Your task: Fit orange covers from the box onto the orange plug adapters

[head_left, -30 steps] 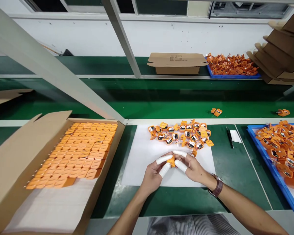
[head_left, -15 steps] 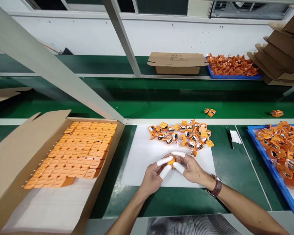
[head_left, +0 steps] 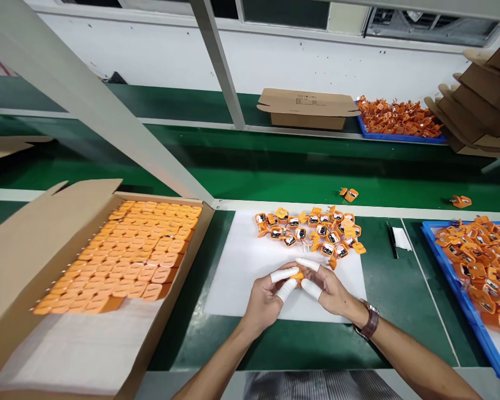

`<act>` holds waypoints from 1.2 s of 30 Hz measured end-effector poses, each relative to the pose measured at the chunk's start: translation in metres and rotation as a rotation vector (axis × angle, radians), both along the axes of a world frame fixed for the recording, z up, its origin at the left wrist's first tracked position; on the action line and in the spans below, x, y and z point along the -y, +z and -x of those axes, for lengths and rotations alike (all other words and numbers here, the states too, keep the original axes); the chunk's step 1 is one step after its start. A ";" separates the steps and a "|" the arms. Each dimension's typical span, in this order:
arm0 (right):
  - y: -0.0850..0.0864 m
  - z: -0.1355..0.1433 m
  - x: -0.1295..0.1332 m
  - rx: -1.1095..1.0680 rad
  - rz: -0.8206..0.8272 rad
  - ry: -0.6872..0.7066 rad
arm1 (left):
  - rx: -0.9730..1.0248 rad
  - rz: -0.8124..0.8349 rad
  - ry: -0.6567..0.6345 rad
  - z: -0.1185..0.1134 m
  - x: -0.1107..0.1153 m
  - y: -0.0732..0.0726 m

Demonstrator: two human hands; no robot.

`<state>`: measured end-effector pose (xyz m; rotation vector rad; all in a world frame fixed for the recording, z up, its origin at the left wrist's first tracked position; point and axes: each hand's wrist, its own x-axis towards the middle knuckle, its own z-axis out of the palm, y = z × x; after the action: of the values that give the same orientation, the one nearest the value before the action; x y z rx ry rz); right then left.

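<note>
My left hand (head_left: 266, 300) and my right hand (head_left: 331, 289) meet over a white sheet (head_left: 233, 289), with white covers on thumbs and index fingers. Between their fingertips is a small orange part (head_left: 297, 276), partly hidden by the fingers. The left thumb and index finger pinch it from the left; the right fingers close round its other side. Just beyond the hands, a loose group of orange parts (head_left: 328, 249) lies on the sheet, several showing dark and white insides.
At left stands an open cardboard box (head_left: 183, 283) with rows of orange pieces (head_left: 129, 250). A blue tray (head_left: 454, 283) of orange parts is at right, near a black pen (head_left: 392, 240). Behind are a flat carton (head_left: 308, 105), another blue tray (head_left: 404, 136) and stacked boxes (head_left: 483, 94).
The camera view has shifted and tilted slightly. Both hands remain together at the orange part, which sits a little differently between the fingertips.
</note>
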<state>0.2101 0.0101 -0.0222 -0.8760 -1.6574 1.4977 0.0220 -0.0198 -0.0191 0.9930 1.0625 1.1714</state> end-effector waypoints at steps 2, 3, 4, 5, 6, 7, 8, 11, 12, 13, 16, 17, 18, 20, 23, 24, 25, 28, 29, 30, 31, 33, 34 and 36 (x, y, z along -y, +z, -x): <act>-0.001 0.000 0.000 -0.019 0.017 0.004 | -0.006 -0.004 0.006 0.000 0.000 0.000; -0.002 0.000 0.000 -0.023 0.027 0.006 | -0.006 -0.007 0.007 0.000 0.000 -0.001; -0.003 0.000 0.000 -0.025 0.041 0.007 | -0.003 -0.011 0.004 0.000 0.000 -0.001; -0.003 0.000 0.000 -0.028 0.056 0.009 | 0.000 -0.015 -0.001 0.000 -0.001 -0.001; -0.004 0.000 -0.001 -0.034 0.072 0.009 | 0.003 -0.018 -0.006 0.001 -0.001 -0.001; -0.004 0.000 -0.001 -0.046 0.087 0.010 | 0.006 -0.020 -0.014 0.002 -0.002 -0.001; -0.003 0.000 -0.001 -0.065 0.102 0.012 | 0.005 -0.021 -0.021 0.003 -0.003 -0.002; -0.002 0.001 -0.002 -0.128 0.136 0.026 | -0.002 -0.018 -0.047 0.007 -0.004 -0.002; -0.001 0.001 -0.003 -0.144 0.146 0.031 | -0.004 -0.019 -0.055 0.007 -0.005 -0.002; -0.001 0.001 -0.003 -0.155 0.155 0.033 | -0.004 -0.021 -0.061 0.008 -0.005 -0.003; -0.001 0.000 -0.004 -0.152 0.169 0.027 | 0.004 -0.042 -0.059 0.008 -0.005 -0.004; -0.001 0.000 -0.004 -0.143 0.166 0.024 | 0.006 -0.049 -0.055 0.008 -0.005 -0.004; -0.002 0.000 -0.004 -0.134 0.161 0.022 | 0.007 -0.052 -0.053 0.008 -0.005 -0.005; -0.005 0.001 -0.004 -0.127 0.152 0.017 | 0.003 -0.046 -0.052 0.007 -0.004 -0.005; -0.010 0.003 -0.003 -0.152 0.156 0.008 | -0.001 -0.022 -0.055 0.007 -0.003 -0.006; -0.011 0.005 -0.003 -0.163 0.163 0.007 | 0.001 -0.018 -0.055 0.007 -0.003 -0.006; -0.011 0.006 -0.003 -0.170 0.169 0.005 | 0.003 -0.018 -0.053 0.007 -0.002 -0.006; -0.010 0.009 -0.004 -0.166 0.172 -0.010 | 0.005 -0.022 -0.046 0.006 -0.002 -0.006; -0.009 0.010 -0.005 -0.163 0.172 -0.013 | 0.006 -0.022 -0.043 0.006 -0.002 -0.006; -0.008 0.011 -0.005 -0.162 0.175 -0.014 | 0.007 -0.023 -0.043 0.006 -0.002 -0.006; -0.007 0.011 -0.006 -0.162 0.179 -0.011 | 0.007 -0.023 -0.045 0.006 -0.002 -0.005; -0.008 0.012 -0.006 -0.157 0.175 -0.017 | 0.001 -0.024 -0.053 0.006 -0.002 -0.004; -0.010 0.012 -0.005 -0.148 0.162 -0.029 | -0.006 -0.023 -0.056 0.006 -0.002 -0.003; -0.013 0.014 -0.004 -0.126 0.122 -0.058 | -0.016 -0.016 -0.052 0.005 -0.003 -0.001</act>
<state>0.1963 0.0138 -0.0354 -0.8689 -1.4512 1.5932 0.0165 -0.0170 -0.0198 1.0384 1.0356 1.1324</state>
